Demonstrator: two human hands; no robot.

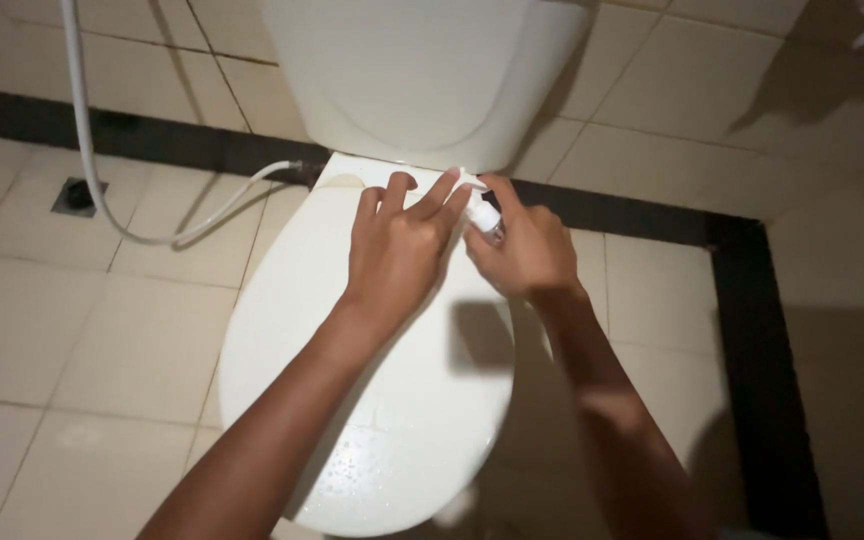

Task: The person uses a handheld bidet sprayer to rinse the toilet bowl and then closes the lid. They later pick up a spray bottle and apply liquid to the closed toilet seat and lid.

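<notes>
A white toilet stands below me with its lid (382,400) down and its cistern (422,80) against the tiled wall. My right hand (524,255) grips a small white spray bottle (485,216) near the lid's hinge end. My left hand (397,245) hovers beside it, fingers stretched toward the bottle's nozzle, touching the top of it. Water droplets speckle the front of the lid.
A white hose (92,150) hangs down the wall and curves to the cistern's left side. A floor drain (77,195) sits at the left. A black tile band (752,330) borders the beige floor tiles.
</notes>
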